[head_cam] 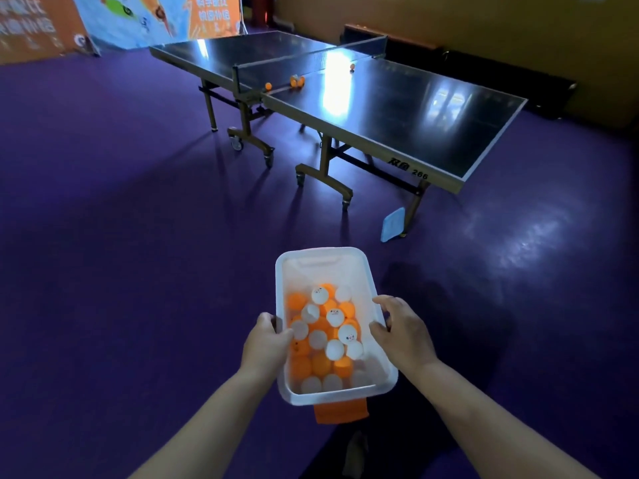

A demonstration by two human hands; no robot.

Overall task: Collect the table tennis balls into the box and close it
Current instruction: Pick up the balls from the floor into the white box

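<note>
I carry a translucent white plastic box [323, 262] in front of me, open on top. Several orange and white table tennis balls [326, 333] fill its near half. My left hand [268, 344] grips the box's left rim, thumb inside. My right hand [403, 328] grips the right rim. On the table tennis table [415, 112], several orange balls lie along the net: one [268, 86] at the left end, a pair [298, 81] beside it, one [352, 66] farther right. A light blue lid [393, 224] leans against the table's near leg on the floor.
The purple floor [138, 219] stretches wide and open to the left between me and the table. The table stands on wheeled metal legs [325, 174]. Banners [145, 19] stand at the back left, an orange wall at the back right.
</note>
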